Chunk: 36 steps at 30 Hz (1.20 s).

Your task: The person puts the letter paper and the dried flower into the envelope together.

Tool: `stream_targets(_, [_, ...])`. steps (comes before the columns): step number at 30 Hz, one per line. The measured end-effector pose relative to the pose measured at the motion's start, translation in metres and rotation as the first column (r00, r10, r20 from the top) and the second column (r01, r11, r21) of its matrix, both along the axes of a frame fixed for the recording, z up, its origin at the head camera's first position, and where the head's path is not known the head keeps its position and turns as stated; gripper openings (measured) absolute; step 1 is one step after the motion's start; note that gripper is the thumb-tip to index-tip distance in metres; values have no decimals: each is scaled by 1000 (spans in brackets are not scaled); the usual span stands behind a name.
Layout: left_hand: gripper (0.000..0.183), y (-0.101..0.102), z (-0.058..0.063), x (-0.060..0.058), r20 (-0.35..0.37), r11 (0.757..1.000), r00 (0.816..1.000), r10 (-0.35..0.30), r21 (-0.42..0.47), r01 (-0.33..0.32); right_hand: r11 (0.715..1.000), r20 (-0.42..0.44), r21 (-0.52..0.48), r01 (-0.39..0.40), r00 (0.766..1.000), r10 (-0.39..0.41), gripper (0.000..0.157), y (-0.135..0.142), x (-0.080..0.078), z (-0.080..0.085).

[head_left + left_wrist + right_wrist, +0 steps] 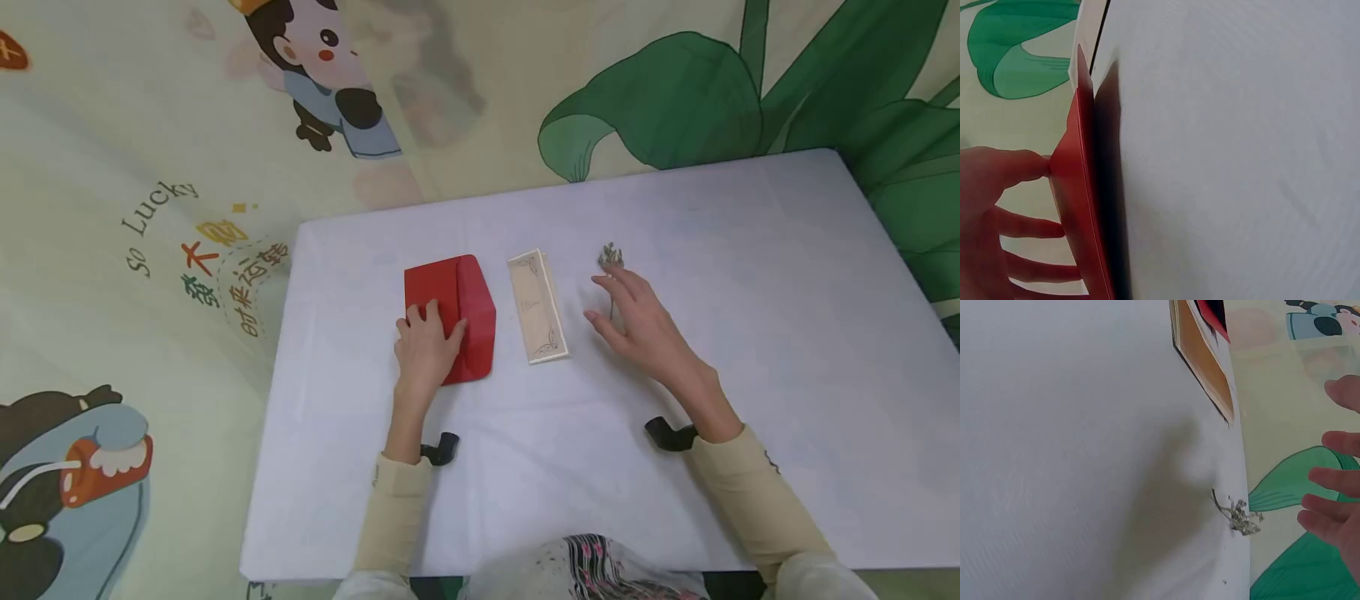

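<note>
A red envelope (477, 317) lies on the table's left half, its flap spread toward the right. My left hand (427, 350) rests its spread fingertips on the envelope; in the left wrist view the thumb and fingers (1025, 226) touch its upper face. Right of the envelope lies a folded cream card (538, 307) with printed corner ornaments. A small dried flower sprig (611, 254) with a thin stem lies farther right. Over the stem hovers my right hand (637, 329), fingers apart and holding nothing. In the right wrist view, the sprig (1241, 519) lies below the fingers.
A white cloth (787, 350) covers the table. Behind and to the left hangs a printed cloth backdrop (480, 167) with cartoon figures and green leaves. Each wrist carries a black camera mount (670, 434); the table's near edge is by the person's body.
</note>
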<state>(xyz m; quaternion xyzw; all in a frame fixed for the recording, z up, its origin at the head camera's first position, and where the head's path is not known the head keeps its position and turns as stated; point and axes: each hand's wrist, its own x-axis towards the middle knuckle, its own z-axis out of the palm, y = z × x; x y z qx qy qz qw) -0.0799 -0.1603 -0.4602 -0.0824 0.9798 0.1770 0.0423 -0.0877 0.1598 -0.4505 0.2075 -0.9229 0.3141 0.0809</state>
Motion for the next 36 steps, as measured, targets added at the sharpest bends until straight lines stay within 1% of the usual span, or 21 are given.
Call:
stream_targets(3, [65, 0, 0, 2, 11, 1000, 1000, -8, 4, 8, 1000, 40, 4, -15, 999, 15, 55, -5, 3, -4])
stream_targets(5, [63, -1, 1, 2, 4, 1000, 1000, -15, -5, 15, 999, 52, 7, -38, 998, 37, 55, -10, 3, -6])
stream_targets(10, [61, -5, 6, -3, -26, 999, 999, -29, -34, 28, 996, 40, -3, -85, 996, 85, 54, -22, -2, -7])
stream_targets(13, [62, -8, 7, -4, -14, 999, 1000, -22, -28, 22, 994, 36, -17, -106, 994, 106, 53, -28, -4, -6])
stream_targets(18, [64, -11, 4, -2, 9, 1000, 1000, 10, -8, -10, 990, 82, -22, -138, 987, 139, 53, -39, -7, -5])
stream_targets(22, [63, -10, 2, -1, 16, 1000, 1000, 8, 1, -8, 987, 119, -22, -157, 980, 158, 53, -49, -9, -1])
stream_targets(27, [61, -8, 0, -2, 22, 1000, 1000, 3, 10, -3, 976, 158, -15, -216, 964, 215, 46, -62, -9, 2])
stream_targets(31, [62, -6, 0, -2, 14, 1000, 1000, -1, 10, 1, 960, 188, -9, -280, 942, 277, 39, -73, -10, 1])
stream_targets(36, [64, -5, 0, -2, 20, 1000, 1000, 8, 12, -8, 940, 245, 11, -341, 912, 328, 37, -86, -14, -1])
